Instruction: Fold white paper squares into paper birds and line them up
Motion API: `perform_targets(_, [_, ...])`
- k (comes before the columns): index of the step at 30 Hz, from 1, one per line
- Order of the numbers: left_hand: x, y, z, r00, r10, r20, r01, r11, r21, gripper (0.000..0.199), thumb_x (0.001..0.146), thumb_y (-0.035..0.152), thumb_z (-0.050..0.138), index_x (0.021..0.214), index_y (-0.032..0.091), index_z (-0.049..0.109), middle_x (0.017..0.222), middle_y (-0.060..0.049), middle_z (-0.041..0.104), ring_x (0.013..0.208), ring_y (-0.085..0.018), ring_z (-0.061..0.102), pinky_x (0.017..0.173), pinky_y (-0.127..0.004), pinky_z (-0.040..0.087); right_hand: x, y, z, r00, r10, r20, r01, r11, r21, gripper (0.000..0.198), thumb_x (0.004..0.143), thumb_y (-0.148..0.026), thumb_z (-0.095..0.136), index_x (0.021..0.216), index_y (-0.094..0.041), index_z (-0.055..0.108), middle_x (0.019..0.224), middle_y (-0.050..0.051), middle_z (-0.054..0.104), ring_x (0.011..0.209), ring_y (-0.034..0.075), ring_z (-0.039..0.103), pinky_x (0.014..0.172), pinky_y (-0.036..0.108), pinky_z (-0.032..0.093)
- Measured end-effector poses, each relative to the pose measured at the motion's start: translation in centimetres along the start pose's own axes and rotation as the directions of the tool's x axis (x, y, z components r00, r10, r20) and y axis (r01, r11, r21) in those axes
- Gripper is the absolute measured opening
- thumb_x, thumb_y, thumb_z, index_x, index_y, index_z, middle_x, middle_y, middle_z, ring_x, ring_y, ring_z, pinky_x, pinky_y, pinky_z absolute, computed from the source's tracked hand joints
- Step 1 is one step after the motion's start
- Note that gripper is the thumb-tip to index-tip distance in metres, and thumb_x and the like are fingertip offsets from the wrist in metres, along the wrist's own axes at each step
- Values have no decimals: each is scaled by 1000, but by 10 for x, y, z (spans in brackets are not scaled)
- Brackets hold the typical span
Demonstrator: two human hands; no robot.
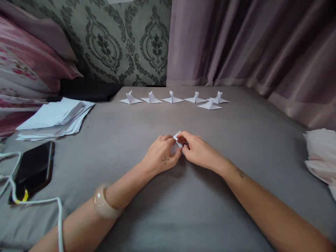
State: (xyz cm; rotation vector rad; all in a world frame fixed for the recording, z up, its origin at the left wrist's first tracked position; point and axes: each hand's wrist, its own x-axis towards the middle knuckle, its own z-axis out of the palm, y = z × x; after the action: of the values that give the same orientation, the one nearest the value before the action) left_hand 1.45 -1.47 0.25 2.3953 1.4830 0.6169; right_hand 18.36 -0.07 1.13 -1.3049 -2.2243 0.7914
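Note:
My left hand and my right hand meet at the middle of the grey bed sheet. Both pinch a small folded white paper piece, mostly hidden by the fingers. A pale bangle sits on my left forearm. Behind the hands, several finished folded paper figures stand in a row near the far edge, with one more set slightly in front at the right.
A stack of white paper sheets lies at the left. A black phone with a white cable lies near the left edge. Pillows are at back left, a curtain behind, pale cloth at right.

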Motion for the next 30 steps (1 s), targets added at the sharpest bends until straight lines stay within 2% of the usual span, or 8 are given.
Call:
perform_targets(3, [5, -12, -7, 997, -73, 11, 74, 980, -187, 33, 83, 9, 41, 101, 17, 67, 96, -7, 71, 89, -20, 66, 82, -31, 51, -7, -1, -4, 994, -91, 66, 98, 988, -118, 45, 79, -4, 46, 120, -22, 51, 117, 9, 63, 111, 22, 58, 93, 37, 47])
perform_targets(6, [10, -22, -9, 990, -138, 16, 137, 950, -281, 42, 76, 3, 37, 100, 17, 67, 96, -5, 73, 88, -18, 67, 80, -28, 51, -10, 0, -4, 990, -127, 63, 137, 974, -182, 40, 84, -9, 48, 123, -22, 48, 118, 10, 60, 113, 24, 55, 93, 39, 47])
perform_targets(9, [10, -26, -9, 991, -131, 29, 133, 947, -292, 42, 74, 1, 38, 99, 17, 68, 94, -5, 72, 84, -17, 66, 78, -27, 51, -10, 3, 0, 979, -190, 69, 201, 949, -243, 36, 90, -13, 47, 125, -21, 47, 117, 10, 60, 111, 25, 54, 92, 41, 48])
perform_targets(13, [7, -29, -6, 1000, -29, 4, 30, 980, -195, 41, 73, 0, 41, 98, 16, 68, 93, -5, 70, 86, -18, 63, 80, -29, 51, -9, 8, -2, 958, -268, 106, 287, 911, -297, 34, 95, -16, 44, 128, -19, 46, 115, 11, 62, 108, 24, 56, 91, 40, 47])
perform_targets(19, [6, -39, -4, 993, 106, 52, -100, 989, -109, 34, 80, 3, 45, 99, 18, 69, 106, -7, 68, 96, -21, 59, 88, -34, 49, -10, 9, -14, 972, -185, 146, 222, 930, -294, 33, 93, -12, 43, 123, -22, 53, 107, 8, 64, 104, 23, 57, 87, 37, 47])
perform_targets(23, [7, -46, -9, 973, 193, 126, -181, 978, -102, 31, 88, 7, 45, 106, 17, 68, 113, -8, 67, 100, -22, 60, 93, -36, 47, -13, 4, -13, 984, -115, 133, 147, 953, -265, 44, 88, -9, 45, 129, -24, 49, 117, 7, 63, 111, 23, 55, 91, 38, 46])
perform_targets(27, [10, -50, -16, 964, 202, 176, -179, 974, -137, 25, 89, 12, 50, 105, 17, 68, 114, -8, 67, 104, -22, 61, 96, -35, 46, -14, 2, -9, 982, -119, 144, 150, 962, -227, 45, 87, -8, 44, 129, -22, 48, 121, 8, 61, 112, 23, 54, 93, 38, 46])
perform_targets(30, [11, -51, -18, 968, 188, 164, -158, 971, -179, 20, 91, 17, 51, 99, 18, 70, 110, -7, 69, 101, -21, 62, 94, -33, 47, -14, 4, -8, 984, -109, 139, 138, 965, -223, 43, 87, -9, 45, 128, -21, 48, 121, 8, 61, 112, 23, 54, 92, 38, 47])
